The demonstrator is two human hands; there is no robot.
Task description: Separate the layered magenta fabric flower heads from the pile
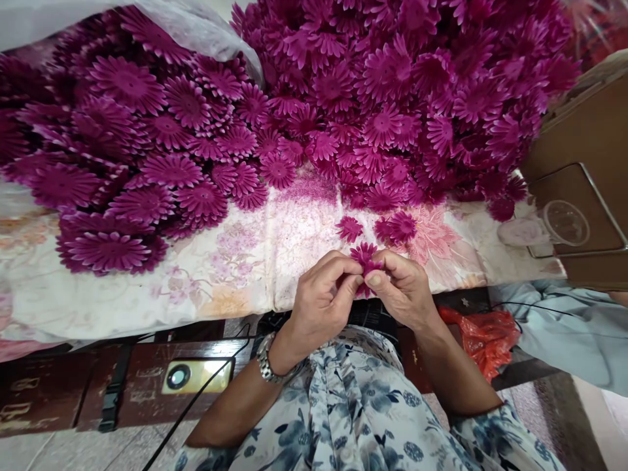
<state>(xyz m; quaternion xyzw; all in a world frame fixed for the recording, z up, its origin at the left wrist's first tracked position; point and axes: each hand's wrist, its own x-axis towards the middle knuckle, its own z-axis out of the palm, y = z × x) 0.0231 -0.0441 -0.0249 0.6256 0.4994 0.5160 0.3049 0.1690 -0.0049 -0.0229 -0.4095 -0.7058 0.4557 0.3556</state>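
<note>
Close to the table's front edge, a small magenta artificial flower is pinched between my two hands. My left hand, with a metal watch on the wrist, grips its left side between thumb and fingers. On the other side, my right hand holds it the same way. The flower's middle is partly hidden by my fingertips. Just beyond it lie a loose flower piece and a small cluster of similar flowers.
A large heap of magenta flowers covers the back, and stacked larger ones spread left under clear plastic. A plastic cup lies right beside a metal wire frame. A phone rests on the bench; a red bag is at right.
</note>
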